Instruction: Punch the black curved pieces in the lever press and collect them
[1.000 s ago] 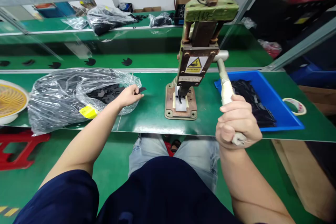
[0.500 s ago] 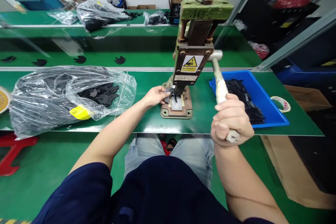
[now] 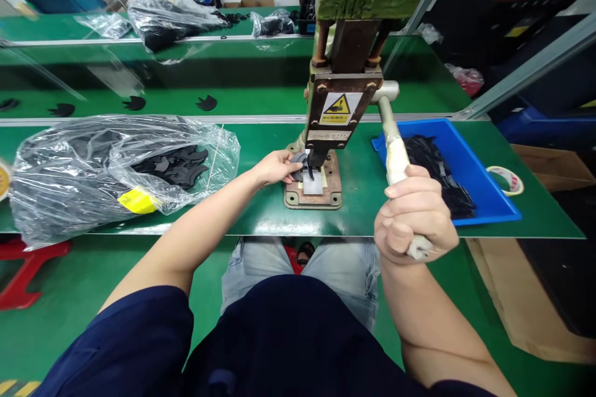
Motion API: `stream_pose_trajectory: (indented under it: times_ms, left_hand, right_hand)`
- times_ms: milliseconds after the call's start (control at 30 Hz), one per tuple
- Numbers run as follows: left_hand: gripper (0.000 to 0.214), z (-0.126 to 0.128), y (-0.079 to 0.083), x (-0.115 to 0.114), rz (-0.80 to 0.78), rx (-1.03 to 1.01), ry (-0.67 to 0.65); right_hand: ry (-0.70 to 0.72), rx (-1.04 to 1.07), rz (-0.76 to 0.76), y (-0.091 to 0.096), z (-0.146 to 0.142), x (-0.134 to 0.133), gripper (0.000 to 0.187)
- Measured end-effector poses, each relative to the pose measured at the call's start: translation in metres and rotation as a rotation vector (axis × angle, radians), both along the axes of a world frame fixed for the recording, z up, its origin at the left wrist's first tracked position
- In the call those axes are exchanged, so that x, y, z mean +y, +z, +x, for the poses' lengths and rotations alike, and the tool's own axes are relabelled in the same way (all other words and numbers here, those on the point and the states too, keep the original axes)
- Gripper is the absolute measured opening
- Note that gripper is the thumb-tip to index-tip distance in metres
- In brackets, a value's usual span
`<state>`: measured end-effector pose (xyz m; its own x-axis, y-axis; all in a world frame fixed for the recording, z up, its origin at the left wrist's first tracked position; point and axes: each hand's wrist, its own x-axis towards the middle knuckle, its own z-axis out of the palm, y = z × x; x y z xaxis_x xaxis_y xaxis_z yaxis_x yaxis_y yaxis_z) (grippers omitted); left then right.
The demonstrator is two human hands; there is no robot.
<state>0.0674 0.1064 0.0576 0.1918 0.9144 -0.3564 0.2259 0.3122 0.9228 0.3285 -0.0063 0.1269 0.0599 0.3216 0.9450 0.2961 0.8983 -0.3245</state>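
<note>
Head view: left hand [image 3: 278, 169] has gone from bag [image 3: 79, 180], left of frame, to press [image 3: 349, 49], upper centre, fingers pinching dark piece [image 3: 298, 158] at its foot, so pickup looks done; right hand [image 3: 414, 217] grips lever [image 3: 395, 149], centre-right.

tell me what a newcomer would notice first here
The press on the green table would likely stand out first, with a yellow warning sign on its front. The right hand grips its handle while the left hand holds a dark piece at its base. A blue tray of black pieces lies to the right, a clear bag to the left.
</note>
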Motion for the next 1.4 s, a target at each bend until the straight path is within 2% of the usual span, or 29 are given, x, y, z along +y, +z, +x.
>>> stream_pose_trajectory:
  times_ms: [333, 467, 567, 667, 700, 767, 833, 967, 1033, 1100, 1167, 1233, 1300, 1333, 1400]
  left_hand:
    - [0.028, 0.000, 0.012, 0.010, -0.249, -0.041, -0.078]
    - [0.030, 0.000, 0.011, 0.011, -0.274, -0.050, -0.067]
    - [0.034, 0.000, 0.010, 0.011, -0.263, -0.045, -0.060]
    - [0.031, 0.001, 0.010, 0.009, -0.236, -0.049, -0.060]
    - [0.028, 0.002, 0.011, 0.008, -0.228, -0.049, -0.059]
    - [0.024, 0.003, 0.012, 0.005, -0.219, -0.053, -0.051]
    - [0.022, 0.004, 0.012, 0.001, -0.216, -0.073, -0.043]
    - [0.022, 0.005, 0.012, -0.002, -0.203, -0.081, -0.038]
    - [0.022, 0.006, 0.012, -0.001, -0.197, -0.062, -0.035]
    - [0.021, 0.007, 0.012, 0.000, -0.201, -0.058, -0.039]
    - [0.019, 0.006, 0.014, -0.001, -0.204, -0.083, -0.042]
    - [0.017, 0.000, 0.016, -0.004, -0.192, -0.122, -0.029]
    - [0.022, -0.011, 0.019, -0.012, -0.166, -0.153, -0.002]
    - [0.026, -0.017, 0.022, -0.017, -0.151, -0.162, 0.008]
    - [0.033, -0.029, 0.029, -0.031, -0.114, -0.176, 0.004]
  right_hand:
    - [-0.027, 0.064, 0.016, -0.003, -0.004, 0.003, 0.040]
    - [-0.035, 0.107, 0.055, 0.002, -0.009, 0.007, 0.046]
    - [0.028, 0.174, 0.150, 0.032, -0.012, 0.021, 0.044]
    - [0.129, 0.175, 0.144, 0.085, -0.012, 0.043, 0.019]
    - [0.143, 0.164, 0.131, 0.102, -0.011, 0.051, 0.020]
    - [0.153, 0.097, 0.057, 0.128, -0.009, 0.065, 0.035]
    - [0.161, -0.003, -0.007, 0.134, -0.006, 0.075, 0.048]
    - [0.170, -0.040, -0.001, 0.109, 0.002, 0.080, 0.077]
    - [0.202, -0.030, -0.015, 0.098, 0.005, 0.079, 0.070]
    - [0.210, -0.022, -0.030, 0.097, 0.009, 0.077, 0.060]
    - [0.144, 0.016, 0.000, 0.098, 0.014, 0.076, 0.058]
    - [0.025, 0.087, 0.004, 0.090, 0.019, 0.074, 0.058]
    - [-0.088, 0.166, -0.119, 0.067, 0.021, 0.068, 0.049]
    - [-0.125, 0.189, -0.242, 0.049, 0.019, 0.063, 0.042]
    - [-0.089, 0.131, -0.446, 0.008, 0.008, 0.050, 0.030]
